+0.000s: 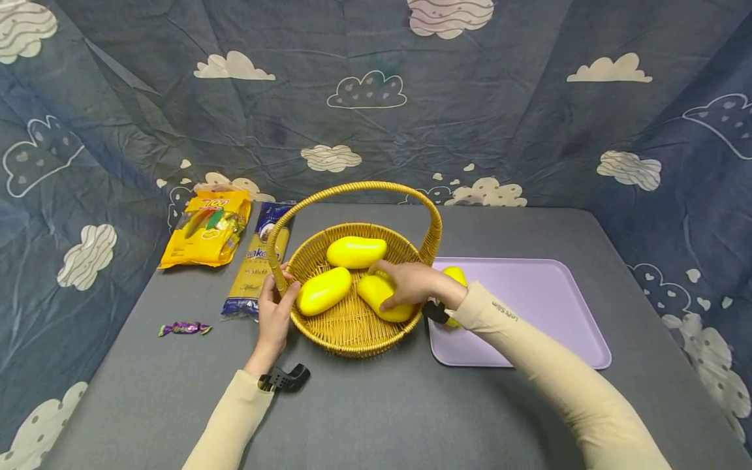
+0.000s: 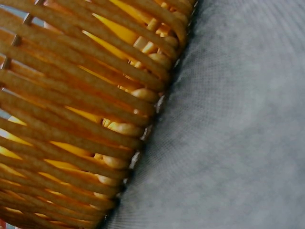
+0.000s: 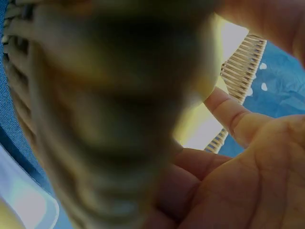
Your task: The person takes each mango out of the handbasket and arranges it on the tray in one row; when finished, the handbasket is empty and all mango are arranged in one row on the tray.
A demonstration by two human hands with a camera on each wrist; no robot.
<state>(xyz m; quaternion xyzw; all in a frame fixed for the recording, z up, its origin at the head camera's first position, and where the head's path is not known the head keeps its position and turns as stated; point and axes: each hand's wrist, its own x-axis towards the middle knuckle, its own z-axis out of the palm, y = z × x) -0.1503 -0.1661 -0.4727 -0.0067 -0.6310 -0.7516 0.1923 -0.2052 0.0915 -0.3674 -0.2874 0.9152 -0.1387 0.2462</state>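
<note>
Gripping the right mango [image 1: 371,291] inside the basket [image 1: 352,331] with the right hand [image 1: 411,282], bracing its left side with the left hand [image 1: 275,316], best squeezing lightly

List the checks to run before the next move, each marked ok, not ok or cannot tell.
1. Left grip holding the basket at its left side: ok.
2. Basket upright on the table: ok.
3. Right grip on the right yellow fruit in the basket: ok.
4. Firmness of that hold: cannot tell.
5. Far yellow fruit and left yellow fruit inside the basket: ok.
6. Tray fruit fully visible on the purple tray: not ok, the right wrist partly hides it.
</note>
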